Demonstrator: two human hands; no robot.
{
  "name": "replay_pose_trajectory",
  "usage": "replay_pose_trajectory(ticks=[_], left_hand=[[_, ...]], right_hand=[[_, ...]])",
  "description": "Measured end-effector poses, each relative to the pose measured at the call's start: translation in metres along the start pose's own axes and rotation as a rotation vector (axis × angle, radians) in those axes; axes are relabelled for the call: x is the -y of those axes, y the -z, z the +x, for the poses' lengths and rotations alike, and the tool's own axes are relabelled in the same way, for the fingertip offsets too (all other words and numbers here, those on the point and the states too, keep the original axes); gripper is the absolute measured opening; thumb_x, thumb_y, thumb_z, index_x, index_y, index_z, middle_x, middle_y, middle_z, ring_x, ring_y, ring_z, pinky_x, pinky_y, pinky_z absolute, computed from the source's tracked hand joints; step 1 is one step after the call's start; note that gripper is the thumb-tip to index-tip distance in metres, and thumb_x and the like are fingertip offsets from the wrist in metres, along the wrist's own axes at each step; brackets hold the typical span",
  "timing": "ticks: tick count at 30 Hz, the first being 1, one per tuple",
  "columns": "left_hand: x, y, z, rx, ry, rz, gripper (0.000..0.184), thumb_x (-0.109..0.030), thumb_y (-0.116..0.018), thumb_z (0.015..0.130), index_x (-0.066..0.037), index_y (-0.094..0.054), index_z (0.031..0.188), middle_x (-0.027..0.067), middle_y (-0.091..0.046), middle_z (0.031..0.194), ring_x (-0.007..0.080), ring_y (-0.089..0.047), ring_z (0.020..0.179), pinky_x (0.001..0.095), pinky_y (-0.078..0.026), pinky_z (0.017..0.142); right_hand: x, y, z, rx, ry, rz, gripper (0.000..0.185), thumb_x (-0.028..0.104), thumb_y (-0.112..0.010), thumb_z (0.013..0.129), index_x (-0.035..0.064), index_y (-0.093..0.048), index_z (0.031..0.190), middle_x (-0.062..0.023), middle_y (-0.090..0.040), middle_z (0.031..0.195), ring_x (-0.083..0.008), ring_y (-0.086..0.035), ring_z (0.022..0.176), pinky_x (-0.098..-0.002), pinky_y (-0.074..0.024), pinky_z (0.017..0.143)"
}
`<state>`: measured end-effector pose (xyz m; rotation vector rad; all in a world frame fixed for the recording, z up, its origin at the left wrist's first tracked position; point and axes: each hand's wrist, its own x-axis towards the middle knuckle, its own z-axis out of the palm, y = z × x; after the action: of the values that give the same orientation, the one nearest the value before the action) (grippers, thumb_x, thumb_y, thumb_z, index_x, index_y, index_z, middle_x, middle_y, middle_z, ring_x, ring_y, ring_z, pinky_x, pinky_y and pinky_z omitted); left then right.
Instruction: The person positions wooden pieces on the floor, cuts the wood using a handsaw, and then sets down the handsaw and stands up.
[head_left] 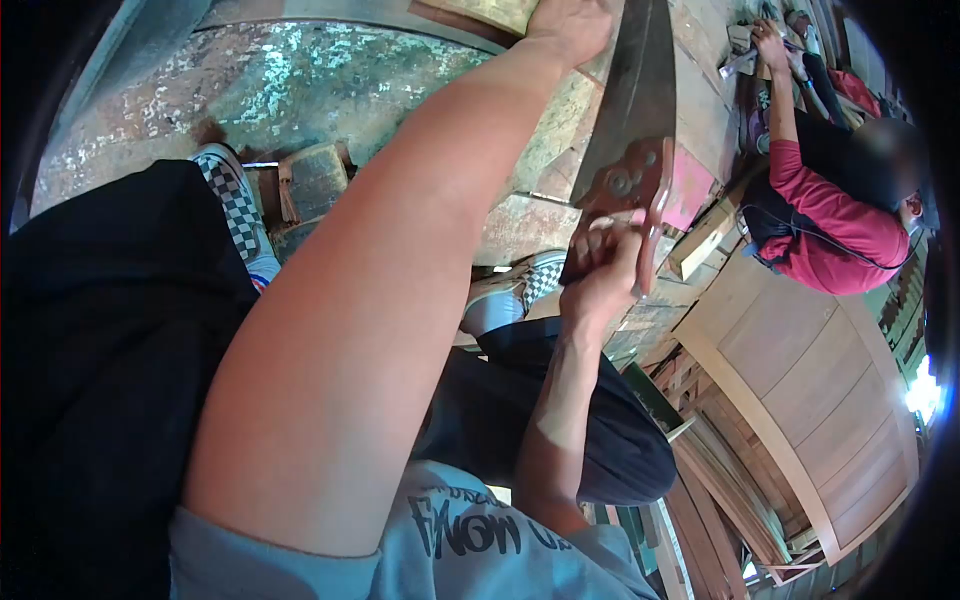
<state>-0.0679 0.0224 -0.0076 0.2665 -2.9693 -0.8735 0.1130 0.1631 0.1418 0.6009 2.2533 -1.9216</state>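
The right hand (pixel 603 272) gripped the saw (pixel 637 95) by its handle. The left hand (pixel 574 30) was beside the saw, near a board (pixel 485 12); its grip could not be determined.

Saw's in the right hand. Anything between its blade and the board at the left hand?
Yes, in this view: the left hand sits at the board, between its visible part and the saw. Nothing else visible there. The blade runs out of frame, so contact beyond can't be told.
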Motion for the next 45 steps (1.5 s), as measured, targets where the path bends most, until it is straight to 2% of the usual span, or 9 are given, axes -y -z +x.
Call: replay_pose_trajectory(ticks=[9,13,17,22,24,27,30,32,45], left_hand=[[0.001,-0.001,0.001,-0.013,0.001,0.062,0.033,-0.018,-0.048,0.086,-0.001,-0.058,0.112,0.0112,-0.071,0.081,0.0229,-0.069,0.077,0.0411,-0.047,0.077],[-0.002,0.002,-0.001,0.0,0.009,0.004,0.022,-0.014,-0.048,0.085,-0.009,-0.069,0.091,0.0099,-0.071,0.089,0.0221,-0.069,0.083,0.0407,-0.047,0.076],[-0.001,0.003,-0.004,-0.036,-0.028,0.001,0.025,-0.019,-0.046,0.086,-0.003,-0.062,0.097,0.0155,-0.069,0.076,0.0266,-0.069,0.072,0.0414,-0.048,0.072],[0.001,-0.006,-0.003,-0.076,-0.027,-0.014,0.026,-0.018,-0.043,0.088,-0.003,-0.061,0.099,0.0149,-0.069,0.077,0.0262,-0.069,0.074,0.0421,-0.046,0.076],[-0.001,-0.005,0.0,-0.056,-0.027,-0.009,0.026,-0.018,-0.043,0.088,-0.003,-0.061,0.1,0.0143,-0.069,0.077,0.0257,-0.069,0.074,0.0417,-0.045,0.077],[-0.001,0.0,-0.002,-0.041,0.007,0.008,0.027,-0.018,-0.044,0.088,-0.004,-0.061,0.102,0.0129,-0.07,0.078,0.0241,-0.069,0.074,0.0406,-0.043,0.08],[-0.005,0.004,-0.006,-0.035,0.014,-0.01,0.024,-0.013,-0.044,0.087,-0.006,-0.065,0.097,0.0098,-0.071,0.087,0.024,-0.069,0.08,0.0416,-0.043,0.081],[-0.001,-0.003,-0.005,-0.05,-0.001,-0.014,0.024,-0.016,-0.045,0.087,-0.005,-0.063,0.099,0.012,-0.07,0.082,0.0249,-0.069,0.077,0.0412,-0.043,0.08],[-0.001,-0.007,-0.006,-0.09,-0.012,-0.027,0.026,-0.02,-0.045,0.088,-0.004,-0.062,0.098,0.0158,-0.069,0.079,0.027,-0.069,0.076,0.0419,-0.045,0.078]], right_hand=[[-0.006,-0.014,0.018,0.029,0.076,0.014,0.027,0.009,-0.049,0.086,0.0098,-0.037,0.062,0.0042,-0.033,0.055,-0.0055,-0.029,0.043,-0.0236,-0.0213,0.04],[-0.006,0.008,-0.017,-0.059,0.012,0.045,0.021,0.007,-0.048,0.084,0.0085,-0.039,0.065,0.0039,-0.033,0.054,-0.0063,-0.029,0.042,-0.0234,-0.022,0.039],[0.003,0.001,-0.026,-0.066,0.01,0.138,0.003,0.004,-0.046,0.085,0.0037,-0.048,0.082,0.0035,-0.033,0.056,-0.0056,-0.029,0.042,-0.0224,-0.0226,0.039],[-0.001,-0.019,0.023,0.072,0.065,0.029,0.02,0.008,-0.05,0.086,0.0084,-0.042,0.067,0.0037,-0.034,0.053,-0.0051,-0.029,0.042,-0.0225,-0.022,0.039],[-0.007,-0.007,0.002,-0.011,0.034,-0.003,0.005,0.005,-0.047,0.085,0.0075,-0.051,0.085,0.0039,-0.029,0.055,-0.0061,-0.024,0.042,-0.0223,-0.0195,0.039],[-0.01,0.009,-0.033,0.004,0.056,0.051,0.034,0.005,-0.045,0.086,0.0076,-0.049,0.12,0.0047,-0.028,0.056,-0.0052,-0.023,0.042,-0.0213,-0.0205,0.038],[-0.013,0.001,-0.013,0.027,0.059,0.069,0.005,0.007,-0.047,0.086,0.0089,-0.05,0.09,0.0048,-0.029,0.056,-0.0051,-0.023,0.042,-0.0216,-0.0205,0.038],[-0.015,-0.011,0.011,-0.012,-0.004,0.113,0.024,0.009,-0.049,0.087,0.0132,-0.037,0.066,0.0047,-0.029,0.056,-0.0062,-0.024,0.044,-0.0225,-0.0208,0.041],[-0.007,-0.005,0.021,0.081,0.046,0.075,0.016,0.007,-0.048,0.086,0.0097,-0.043,0.071,0.0042,-0.032,0.055,-0.0049,-0.028,0.043,-0.0224,-0.0223,0.04]])
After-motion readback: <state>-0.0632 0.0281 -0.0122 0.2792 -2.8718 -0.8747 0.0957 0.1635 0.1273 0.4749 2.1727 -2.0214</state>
